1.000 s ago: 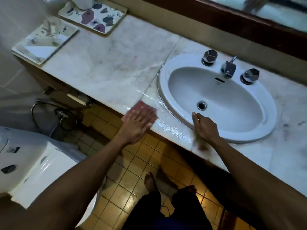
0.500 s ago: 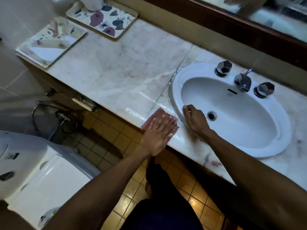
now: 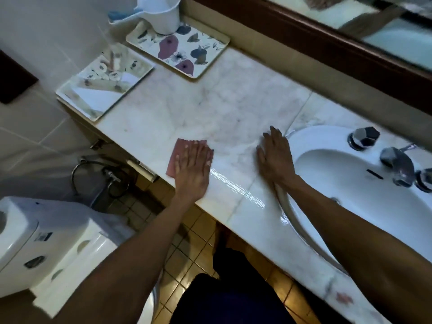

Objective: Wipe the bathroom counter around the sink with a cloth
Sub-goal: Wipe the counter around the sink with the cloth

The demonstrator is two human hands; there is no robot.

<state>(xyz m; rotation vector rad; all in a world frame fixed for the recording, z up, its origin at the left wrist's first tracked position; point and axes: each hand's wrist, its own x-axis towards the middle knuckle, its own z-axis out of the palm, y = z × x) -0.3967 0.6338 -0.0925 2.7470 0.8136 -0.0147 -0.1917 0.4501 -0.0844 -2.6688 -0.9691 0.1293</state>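
Note:
A pink cloth (image 3: 178, 153) lies flat on the white marble counter (image 3: 224, 106) near its front edge. My left hand (image 3: 192, 168) presses down on it with the fingers spread, covering most of it. My right hand (image 3: 275, 157) rests flat on the counter, fingers apart, against the left rim of the white oval sink (image 3: 350, 183). It holds nothing. Wet streaks shine on the marble between my two hands and along the front edge.
A chrome tap (image 3: 397, 163) with two faceted knobs stands behind the basin. Two flowered trays (image 3: 198, 57) sit at the counter's far left, one bearing a white plastic jug (image 3: 161, 15). A mirror hangs above. A white toilet (image 3: 42, 244) stands lower left on the tiled floor.
My left hand has slid the cloth leftward along the front edge, away from the sink, leaving wet streaks. My right hand moved from the sink's front rim onto the counter at its left.

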